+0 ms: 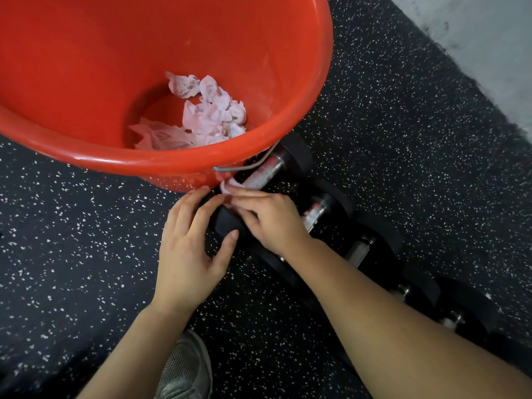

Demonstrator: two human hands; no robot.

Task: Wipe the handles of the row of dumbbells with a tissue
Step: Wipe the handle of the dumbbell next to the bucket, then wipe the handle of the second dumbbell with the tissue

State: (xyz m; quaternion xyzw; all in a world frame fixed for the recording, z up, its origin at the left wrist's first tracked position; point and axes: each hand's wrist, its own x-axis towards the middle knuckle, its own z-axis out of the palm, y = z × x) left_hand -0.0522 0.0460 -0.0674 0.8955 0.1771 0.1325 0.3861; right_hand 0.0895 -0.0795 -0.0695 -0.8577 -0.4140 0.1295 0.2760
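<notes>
A row of black dumbbells with chrome handles runs diagonally from the bucket toward the lower right. The first dumbbell lies against the bucket, its handle partly wrapped by a white tissue. My right hand pinches that tissue at the near end of this handle. My left hand grips the near black head of a dumbbell, thumb on one side and fingers on the other. The second dumbbell's handle shows just right of my right hand.
A large red bucket fills the upper left and holds several crumpled tissues; its wire handle hangs over the first dumbbell. Black speckled rubber floor lies all around. My grey shoe is at the bottom. A pale wall base is upper right.
</notes>
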